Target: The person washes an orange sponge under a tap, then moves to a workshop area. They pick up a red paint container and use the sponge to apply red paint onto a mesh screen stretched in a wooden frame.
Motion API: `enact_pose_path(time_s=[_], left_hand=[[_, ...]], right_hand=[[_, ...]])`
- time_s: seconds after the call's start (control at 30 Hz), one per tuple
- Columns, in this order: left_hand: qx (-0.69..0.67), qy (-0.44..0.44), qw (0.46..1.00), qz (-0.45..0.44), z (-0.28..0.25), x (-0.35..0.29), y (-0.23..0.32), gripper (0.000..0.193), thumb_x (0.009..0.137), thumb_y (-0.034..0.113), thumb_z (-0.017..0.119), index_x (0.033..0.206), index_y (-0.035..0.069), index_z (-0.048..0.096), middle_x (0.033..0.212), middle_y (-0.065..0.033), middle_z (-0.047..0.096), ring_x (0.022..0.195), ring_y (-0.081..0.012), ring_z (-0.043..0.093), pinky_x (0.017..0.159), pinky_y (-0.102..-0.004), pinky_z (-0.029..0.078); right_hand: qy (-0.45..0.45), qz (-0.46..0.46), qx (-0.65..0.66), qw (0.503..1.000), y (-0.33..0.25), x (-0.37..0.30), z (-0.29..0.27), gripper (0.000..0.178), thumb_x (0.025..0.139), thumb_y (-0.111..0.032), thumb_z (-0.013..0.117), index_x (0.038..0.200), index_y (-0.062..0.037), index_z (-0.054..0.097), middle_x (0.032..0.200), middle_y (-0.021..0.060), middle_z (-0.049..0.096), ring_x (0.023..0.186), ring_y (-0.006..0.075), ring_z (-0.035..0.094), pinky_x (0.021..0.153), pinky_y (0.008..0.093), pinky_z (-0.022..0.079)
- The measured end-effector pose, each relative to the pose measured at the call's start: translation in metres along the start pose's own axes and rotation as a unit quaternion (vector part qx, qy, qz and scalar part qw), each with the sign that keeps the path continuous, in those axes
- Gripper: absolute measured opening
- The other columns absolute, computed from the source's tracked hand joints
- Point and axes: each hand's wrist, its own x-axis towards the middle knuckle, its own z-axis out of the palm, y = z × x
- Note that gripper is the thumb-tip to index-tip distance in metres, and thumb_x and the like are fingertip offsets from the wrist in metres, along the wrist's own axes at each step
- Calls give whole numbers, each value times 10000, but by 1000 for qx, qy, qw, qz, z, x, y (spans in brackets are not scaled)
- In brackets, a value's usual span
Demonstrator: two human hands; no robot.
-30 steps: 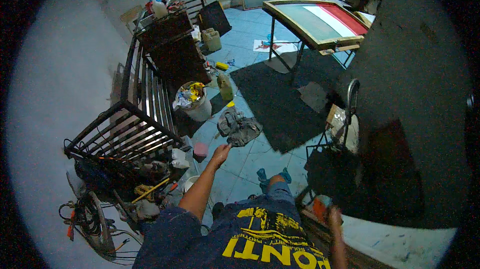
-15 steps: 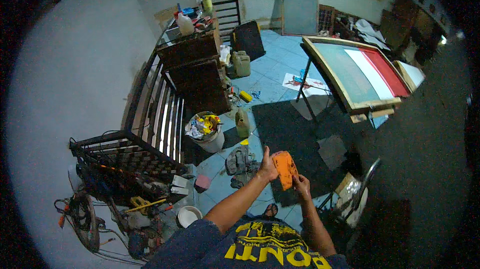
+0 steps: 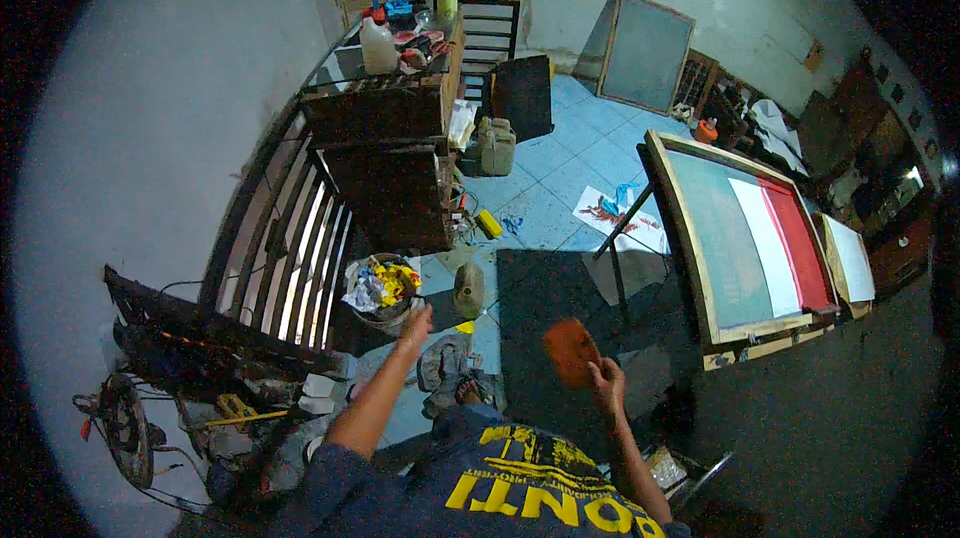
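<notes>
My right hand (image 3: 608,380) pinches the lower right edge of a flat, orange, rounded-corner piece (image 3: 568,352), perhaps a scraper. The piece looks darker than before and is held up over a dark patch of floor. Out to the left, my left hand (image 3: 413,324) is apart from it, fingers seemingly stretched and nothing visible in them. It appears in front of a bucket (image 3: 384,316) full of crumpled white and yellow scraps. Near that hand stand a greenish jerrycan (image 3: 468,290) and grey rags (image 3: 440,360) on the floor.
At right stands a wooden-framed screen (image 3: 720,248) with white and red bands. A stained paper sheet (image 3: 640,223) lies behind it. Far left are a slatted metal railing (image 3: 270,248) and a wooden cabinet (image 3: 385,188) with bottles on top. A clutter of tools (image 3: 240,418) fills the lower left.
My left hand has let go of the orange piece and swung left toward the bucket. The piece stays in my right hand, now tilted and in shadow. The view has turned slightly.
</notes>
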Motion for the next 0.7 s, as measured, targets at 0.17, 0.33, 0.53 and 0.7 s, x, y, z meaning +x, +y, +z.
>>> enact_pose_path(time_s=[0.17,0.33,0.53,0.7], left_hand=[[62,147,969,190,42,107,195,340,889,345,588,997,23,587,942,-75,616,885,-200,571,787,-351,443],[65,206,929,300,21,227,359,324,885,334,610,965,22,573,912,-101,606,865,-222,569,795,-362,446],[194,338,873,293,18,313,483,350,878,341,609,998,15,568,929,-140,644,844,-317,618,746,-423,481],[291,364,818,339,10,357,519,356,826,333,657,976,15,598,895,-175,652,857,-328,632,769,-436,496]], right_hand=[[93,50,1,994,30,41,-36,206,892,-178,640,866,18,584,745,43,558,707,125,519,643,291,426],[88,103,24,991,13,103,-42,204,891,-171,643,832,14,578,706,39,518,653,133,486,610,292,404],[33,49,53,997,15,230,-69,222,909,-160,613,777,-1,530,653,23,426,589,122,368,558,299,346],[7,42,-27,999,2,349,-85,214,895,-133,625,792,34,537,647,55,483,624,137,447,581,316,392]])
